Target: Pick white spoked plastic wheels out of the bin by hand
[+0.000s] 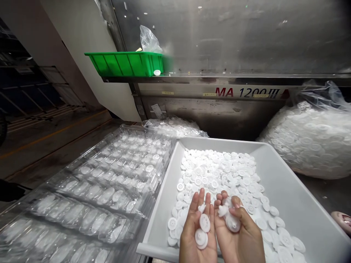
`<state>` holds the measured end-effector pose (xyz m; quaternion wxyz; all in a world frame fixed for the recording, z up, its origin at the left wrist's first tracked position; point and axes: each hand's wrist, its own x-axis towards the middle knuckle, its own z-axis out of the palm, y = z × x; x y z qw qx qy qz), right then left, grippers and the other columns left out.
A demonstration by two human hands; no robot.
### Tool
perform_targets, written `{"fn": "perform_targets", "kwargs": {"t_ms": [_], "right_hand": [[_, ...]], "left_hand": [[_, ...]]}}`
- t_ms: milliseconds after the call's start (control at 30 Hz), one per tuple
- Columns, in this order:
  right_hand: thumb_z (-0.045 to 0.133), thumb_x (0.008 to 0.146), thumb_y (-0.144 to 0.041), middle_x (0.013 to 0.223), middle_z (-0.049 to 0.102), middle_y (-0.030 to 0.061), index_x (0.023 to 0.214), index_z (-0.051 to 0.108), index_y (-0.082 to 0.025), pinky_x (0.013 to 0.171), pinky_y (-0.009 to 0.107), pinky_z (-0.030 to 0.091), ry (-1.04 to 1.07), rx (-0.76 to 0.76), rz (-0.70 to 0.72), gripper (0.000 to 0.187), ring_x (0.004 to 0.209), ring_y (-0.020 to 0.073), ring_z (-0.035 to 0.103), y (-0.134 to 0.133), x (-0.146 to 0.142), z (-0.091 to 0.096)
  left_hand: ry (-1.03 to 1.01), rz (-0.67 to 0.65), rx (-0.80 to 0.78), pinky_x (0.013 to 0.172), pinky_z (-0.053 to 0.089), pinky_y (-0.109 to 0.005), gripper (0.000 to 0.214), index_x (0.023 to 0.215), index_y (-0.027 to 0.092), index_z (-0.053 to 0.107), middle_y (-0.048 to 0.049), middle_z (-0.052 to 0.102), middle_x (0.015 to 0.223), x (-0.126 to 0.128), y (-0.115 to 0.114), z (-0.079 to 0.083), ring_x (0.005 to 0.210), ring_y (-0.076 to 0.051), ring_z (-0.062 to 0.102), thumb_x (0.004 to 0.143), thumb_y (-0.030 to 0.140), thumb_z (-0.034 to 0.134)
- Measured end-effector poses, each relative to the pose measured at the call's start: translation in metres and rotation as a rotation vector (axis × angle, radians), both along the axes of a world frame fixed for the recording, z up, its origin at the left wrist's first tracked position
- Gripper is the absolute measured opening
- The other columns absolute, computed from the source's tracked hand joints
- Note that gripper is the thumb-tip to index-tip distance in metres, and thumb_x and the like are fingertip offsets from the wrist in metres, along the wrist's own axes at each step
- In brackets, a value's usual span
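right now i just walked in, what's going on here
A person has both hands palm up over a grey bin of loose white plastic pieces. A few pieces rest in the open left hand; the right hand has its thumb and fingers curled around some more. Clear trays of white pieces in rows lie left of the bin, and a filled clear bag sits to its right.

On my feed I can read "MA 1200III" on the machine's pale strip (189,90), below the metal ledge (197,79): "MA" in red, the rest in dark blue. A yellow sticker (260,96) overlaps the number's lower edge. Two more yellow stickers (168,92) further left and a white paper tag (157,110) below carry print too small for me.
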<state>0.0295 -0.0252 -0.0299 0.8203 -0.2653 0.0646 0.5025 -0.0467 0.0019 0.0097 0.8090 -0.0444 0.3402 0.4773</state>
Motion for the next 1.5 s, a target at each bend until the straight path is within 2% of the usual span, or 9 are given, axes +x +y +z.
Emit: {"fn": "perform_targets", "kwargs": {"t_ms": [267,433,700,867,1067,1167,1267,1367,1500], "right_hand": [[0.063,0.064,-0.011,0.108,0.06,-0.0016,0.06,0.052,-0.021,0.101,0.032,0.038,-0.149,-0.041,-0.037,0.015,0.121,0.0178,0.044,0.002,-0.018,0.026],[0.062,0.062,-0.007,0.1,0.058,-0.0031,0.055,0.05,-0.02,0.097,0.025,0.04,-0.19,-0.035,-0.019,0.019,0.124,0.0153,0.039,0.004,-0.018,0.027],[0.063,0.069,-0.01,0.093,0.051,-0.0025,0.056,0.045,-0.02,0.1,0.026,0.039,-0.193,-0.034,-0.033,0.024,0.12,0.0137,0.042,0.006,-0.015,0.026],[0.066,0.064,-0.01,0.086,0.05,-0.0037,0.06,0.047,-0.021,0.097,0.028,0.042,-0.162,-0.042,-0.026,0.022,0.1,0.0114,0.053,0.005,-0.01,0.016],[0.066,0.048,-0.013,0.083,0.057,0.0016,0.07,0.05,-0.021,0.096,0.036,0.044,-0.033,-0.155,0.08,0.028,0.09,0.0185,0.061,0.013,0.0,0.013],[0.063,0.055,-0.022,0.08,0.056,0.005,0.072,0.047,-0.02,0.09,0.038,0.048,-0.054,-0.166,0.145,0.024,0.087,0.0206,0.062,0.017,0.0,0.016],[0.056,0.071,-0.033,0.071,0.046,-0.001,0.069,0.039,-0.022,0.071,0.029,0.052,-0.181,-0.162,0.109,0.02,0.066,0.0116,0.056,0.016,-0.002,0.015],[0.043,0.085,-0.036,0.063,0.033,-0.0062,0.065,0.03,-0.022,0.051,0.021,0.045,-0.418,-0.152,0.048,0.027,0.05,0.0071,0.04,0.008,0.001,0.013],[0.035,0.093,-0.035,0.062,0.039,-0.0041,0.075,0.05,-0.024,0.05,0.022,0.039,-0.934,-0.149,0.083,0.025,0.053,0.0102,0.041,-0.009,0.014,0.019]], "left_hand": [[0.046,-0.061,0.029,0.101,0.042,-0.039,0.046,0.123,0.013,0.044,-0.0116,0.056,0.127,0.0,0.0,0.007,0.112,-0.024,0.055,0.079,0.002,0.046],[0.07,-0.12,0.036,0.103,0.04,-0.035,0.05,0.121,0.018,0.048,-0.0052,0.057,0.127,-0.003,0.003,0.01,0.112,-0.022,0.054,0.075,-0.001,0.049],[0.058,-0.166,0.035,0.105,0.035,-0.038,0.055,0.124,0.016,0.045,-0.0096,0.054,0.13,-0.004,0.005,0.006,0.113,-0.022,0.054,0.073,-0.004,0.05],[-0.014,-0.141,0.051,0.104,0.037,-0.037,0.053,0.127,0.013,0.041,-0.0116,0.057,0.127,-0.004,0.004,0.001,0.114,-0.024,0.053,0.076,0.001,0.046],[-0.091,-0.059,0.063,0.104,0.037,-0.033,0.043,0.118,0.014,0.054,-0.0069,0.062,0.12,-0.007,0.003,-0.007,0.113,-0.023,0.053,0.077,0.005,0.044],[-0.121,-0.033,0.071,0.103,0.038,-0.035,0.044,0.119,0.014,0.054,-0.0074,0.061,0.121,-0.01,0.004,-0.006,0.113,-0.025,0.053,0.077,0.006,0.044],[-0.164,-0.041,0.037,0.103,0.037,-0.039,0.054,0.133,0.018,0.038,-0.0075,0.061,0.121,-0.014,0.004,-0.005,0.116,-0.025,0.051,0.08,0.009,0.04],[-0.192,-0.09,-0.002,0.102,0.037,-0.044,0.055,0.137,0.019,0.03,-0.0094,0.063,0.118,-0.015,0.001,-0.006,0.114,-0.025,0.052,0.082,0.013,0.038],[-0.206,-0.149,-0.019,0.099,0.038,-0.041,0.058,0.138,0.014,0.026,-0.0143,0.062,0.118,-0.016,-0.004,-0.007,0.114,-0.026,0.053,0.082,0.014,0.038]]}}
